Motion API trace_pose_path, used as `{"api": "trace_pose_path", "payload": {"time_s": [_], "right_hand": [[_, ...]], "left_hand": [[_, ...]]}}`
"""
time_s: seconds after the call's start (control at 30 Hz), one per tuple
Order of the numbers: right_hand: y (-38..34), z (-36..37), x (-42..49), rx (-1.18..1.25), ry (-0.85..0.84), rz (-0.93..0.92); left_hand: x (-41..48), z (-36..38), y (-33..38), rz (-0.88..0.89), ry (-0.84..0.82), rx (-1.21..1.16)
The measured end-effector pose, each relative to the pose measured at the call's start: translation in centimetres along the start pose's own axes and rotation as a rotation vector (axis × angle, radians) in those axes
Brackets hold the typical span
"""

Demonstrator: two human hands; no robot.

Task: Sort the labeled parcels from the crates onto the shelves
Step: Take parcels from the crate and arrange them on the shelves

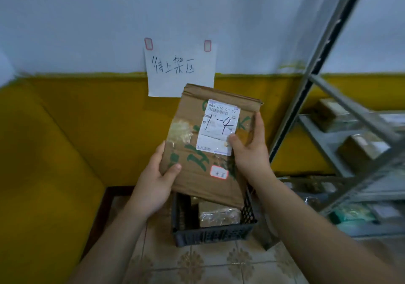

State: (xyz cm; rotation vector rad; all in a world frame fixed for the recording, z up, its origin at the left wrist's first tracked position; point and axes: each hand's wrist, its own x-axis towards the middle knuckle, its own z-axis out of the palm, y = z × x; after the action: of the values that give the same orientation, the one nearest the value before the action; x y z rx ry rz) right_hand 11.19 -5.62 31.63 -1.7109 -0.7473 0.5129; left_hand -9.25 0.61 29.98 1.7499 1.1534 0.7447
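What you are not seeing clearly

Your parcel (192,183) is covering the far part of the crate (210,234) and hiding most fingers of your left hand (156,183) and right hand (252,152). The label (219,128) fine print is reading too small, and the shelves (324,135) are blurring and running off the right edge.

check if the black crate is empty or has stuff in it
Not empty: at least one taped parcel lies inside the black crate, below the box being held.

Shelf post (305,91) (slanting) bars the right; left side open.
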Motion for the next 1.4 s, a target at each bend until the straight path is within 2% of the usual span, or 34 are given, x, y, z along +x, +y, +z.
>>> {"api": "trace_pose_path", "payload": {"time_s": [0.2,0.43,0.53,0.77,1.03,1.27,1.4], "right_hand": [[-5.3,-7.8,-4.6,-0.002,0.118,-0.145],[-5.7,-20.1,-12.5,-0.062,0.201,-0.260],[-4.5,-26.5,-16.4,-0.109,0.252,-0.257],[-1.5,-40.7,-23.0,-0.109,0.473,-0.160],[1.4,-51.1,-21.3,-0.088,0.634,-0.042],[3.2,-60.1,-16.8,-0.076,0.788,0.031],[4.9,-65.7,-16.4,-0.070,0.905,0.065]], "left_hand": [[-5.8,0.9,7.6,0.166,0.007,-0.010],[-15.6,6.9,13.7,0.255,-0.043,-0.124],[-19.8,11.2,15.3,0.276,-0.105,-0.168],[-26.4,21.4,21.2,0.354,-0.371,-0.190],[-25.9,31.9,27.5,0.422,-0.557,-0.131],[-22.7,42.6,32.5,0.393,-0.728,-0.256],[-22.4,49.1,35.4,0.479,-0.820,-0.178]]}}
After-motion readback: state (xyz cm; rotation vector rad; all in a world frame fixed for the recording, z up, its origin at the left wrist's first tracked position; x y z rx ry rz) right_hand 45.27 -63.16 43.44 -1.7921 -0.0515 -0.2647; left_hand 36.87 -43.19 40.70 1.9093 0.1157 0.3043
